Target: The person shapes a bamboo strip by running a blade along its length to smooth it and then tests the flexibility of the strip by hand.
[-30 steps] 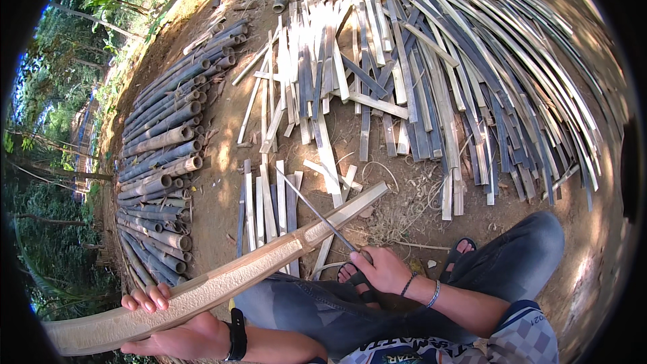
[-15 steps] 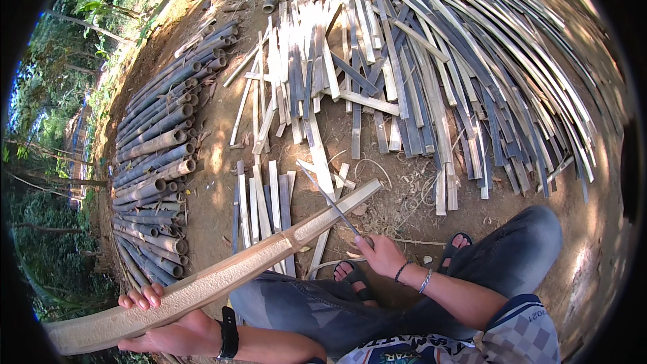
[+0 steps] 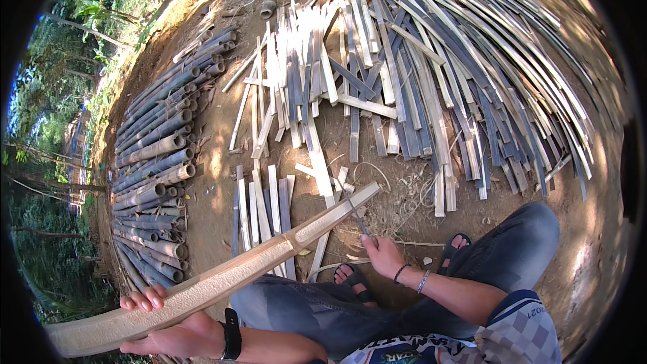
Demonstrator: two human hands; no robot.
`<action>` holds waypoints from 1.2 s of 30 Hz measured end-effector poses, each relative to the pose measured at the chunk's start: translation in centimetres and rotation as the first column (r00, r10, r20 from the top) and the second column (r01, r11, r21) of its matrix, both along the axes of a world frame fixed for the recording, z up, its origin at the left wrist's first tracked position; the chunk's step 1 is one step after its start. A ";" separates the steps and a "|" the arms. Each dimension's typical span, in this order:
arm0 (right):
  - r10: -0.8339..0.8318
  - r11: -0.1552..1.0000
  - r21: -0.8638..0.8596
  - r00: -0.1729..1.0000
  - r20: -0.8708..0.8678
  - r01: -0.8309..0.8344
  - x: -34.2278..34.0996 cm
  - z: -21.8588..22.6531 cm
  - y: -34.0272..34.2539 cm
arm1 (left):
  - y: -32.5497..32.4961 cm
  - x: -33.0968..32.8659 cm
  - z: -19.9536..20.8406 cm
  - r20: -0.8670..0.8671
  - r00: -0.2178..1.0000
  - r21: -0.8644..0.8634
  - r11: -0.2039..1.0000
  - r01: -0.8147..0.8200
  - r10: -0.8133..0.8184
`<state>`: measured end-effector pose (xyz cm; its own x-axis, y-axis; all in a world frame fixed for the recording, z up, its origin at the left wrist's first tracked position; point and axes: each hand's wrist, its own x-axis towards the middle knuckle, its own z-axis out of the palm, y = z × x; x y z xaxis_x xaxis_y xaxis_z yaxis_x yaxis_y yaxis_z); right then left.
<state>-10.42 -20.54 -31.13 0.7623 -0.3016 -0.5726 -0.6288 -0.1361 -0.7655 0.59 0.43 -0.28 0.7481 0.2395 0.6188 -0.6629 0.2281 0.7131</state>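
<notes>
A long split bamboo slat (image 3: 226, 271), pale and rough on its upper face with a node partway along, slants from the lower left up to the middle of the view. My left hand (image 3: 180, 337) is closed round its near part, fingertips over the far edge and thumb side along the near edge. In my right hand (image 3: 385, 256) is a knife (image 3: 358, 219), gripped by its handle. Its thin dark blade crosses the slat close to the slat's far end. Whether the edge touches the bamboo, I cannot tell.
Whole bamboo poles (image 3: 158, 152) are stacked on the left. Ahead and to the right lie many split slats (image 3: 418, 94), light and dark. Shorter strips (image 3: 273, 195) lie just beyond the held slat. Thin shavings (image 3: 404, 195) litter the soil by my sandalled feet (image 3: 350, 276).
The knife blade has swung and shifted right, closer to the far end of the slat. My right hand has turned slightly. The slat and my left hand have barely moved.
</notes>
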 end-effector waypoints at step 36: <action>-0.055 0.957 0.289 0.967 0.249 -0.019 -1.0 5.2 1.9 | 1.2 0.6 -0.2 -0.008 0.996 -0.005 0.996 -0.089 0.089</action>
<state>-11.40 -18.64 -25.97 0.8885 -0.1684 -0.4268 -0.4109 0.1218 -0.9035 1.16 1.61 -0.50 0.7286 0.3085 0.6115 -0.6751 0.1725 0.7173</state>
